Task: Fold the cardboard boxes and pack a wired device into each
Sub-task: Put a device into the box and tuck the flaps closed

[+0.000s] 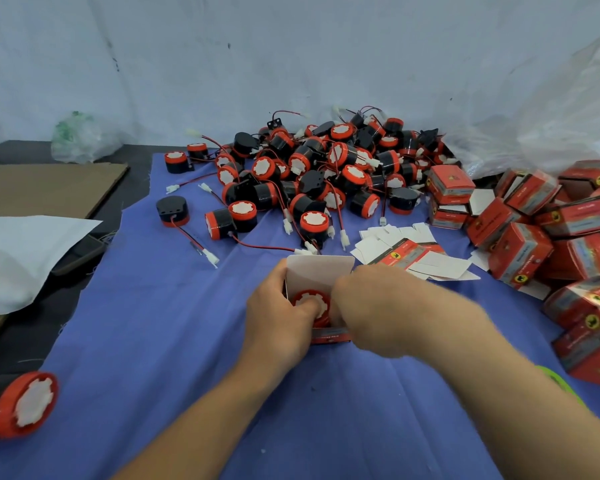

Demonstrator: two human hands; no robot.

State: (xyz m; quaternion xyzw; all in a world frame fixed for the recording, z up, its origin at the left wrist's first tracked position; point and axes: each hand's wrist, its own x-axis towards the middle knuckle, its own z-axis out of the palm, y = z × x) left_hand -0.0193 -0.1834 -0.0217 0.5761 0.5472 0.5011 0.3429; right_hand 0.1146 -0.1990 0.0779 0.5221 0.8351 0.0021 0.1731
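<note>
**Q:** What lies nearest?

**A:** A blue cloth [160, 341] covers the work surface. A lone red-and-black device [25, 403] lies on its side at the near left edge.

**Q:** Where are the hands?

**A:** Both are at the cloth's middle, on an open box [321, 271] with its white flap raised. The left hand [278, 310] grips the box's left side, fingers curled round it. A device [310, 301] sits inside, white face up. The right hand [371, 313] is blurred, its fingers curled down into the box at the device. I cannot tell whether it grips anything.

**Q:** And beyond?

**A:** Flat boxes [409, 254] lie just behind and to the right. Folded red boxes [520, 247] are heaped along the right edge. A pile of devices [326, 168], with red wires and white plugs, fills the far edge. Left of the cloth lie a white bag [21, 251] and a cardboard sheet [49, 188].
</note>
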